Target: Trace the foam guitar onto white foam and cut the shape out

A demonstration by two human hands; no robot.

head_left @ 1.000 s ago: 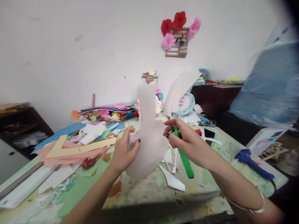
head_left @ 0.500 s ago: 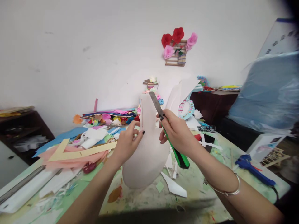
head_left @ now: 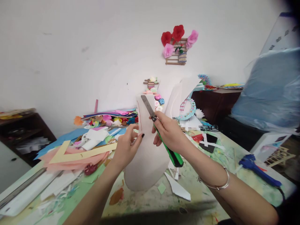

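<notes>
A white vase-shaped board (head_left: 146, 170) with a wide rounded bottom and narrow neck stands raised in front of me, a thin reddish-brown line running along the left side of its neck. My left hand (head_left: 127, 145) pinches the board's left edge between thumb and fingers. In my right hand (head_left: 169, 129) is a green-and-black utility knife (head_left: 175, 158). Its long grey blade is out and points up and left across the neck of the board. Whether the blade touches the board I cannot tell.
White offcuts (head_left: 178, 186) lie at the board's lower right. A blue glue gun (head_left: 260, 172) rests on the right, near a black tablet-like item (head_left: 208, 143). Coloured papers and a cream L-shaped strip (head_left: 93, 153) are piled left. Paper flowers and a blue-rimmed round frame stand behind.
My right hand and the knife have moved left, bringing the blade closer to the board's left edge. The board's neck has shifted slightly left. My left hand keeps its grip.
</notes>
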